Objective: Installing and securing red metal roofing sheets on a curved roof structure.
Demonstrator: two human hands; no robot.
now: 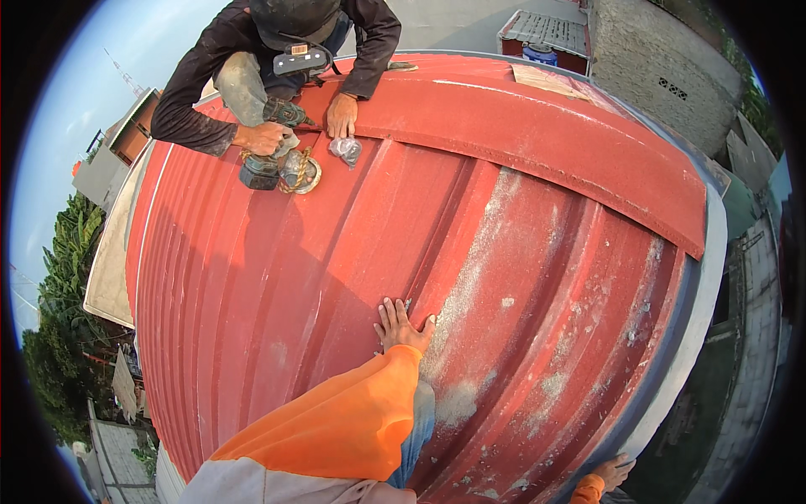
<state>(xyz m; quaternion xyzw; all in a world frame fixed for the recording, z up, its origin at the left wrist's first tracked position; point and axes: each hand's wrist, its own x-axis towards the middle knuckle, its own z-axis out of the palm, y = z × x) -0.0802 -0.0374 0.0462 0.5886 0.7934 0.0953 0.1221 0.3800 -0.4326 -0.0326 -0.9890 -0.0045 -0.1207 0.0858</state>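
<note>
My left hand (405,326) lies flat on the red corrugated metal roof sheet (353,252), fingers spread, holding nothing. At the lower right, my right hand (613,472) is at the pale roof edge (663,412), its fingers bent over the rim. Across the roof a co-worker's hand (262,139) holds a cordless drill (259,170). The co-worker's other hand (342,116) presses on the red ridge cap (470,109), by a small clear plastic bag (346,150). Next to the drill sits a small round container (309,175) with rope around it.
The co-worker (290,50), in a dark cap, crouches at the far side of the ridge. Raised ribs and pale dusty patches (483,277) mark the roof. A drop lies beyond its right edge, beside a grey wall (663,71). Trees (71,252) stand on the left.
</note>
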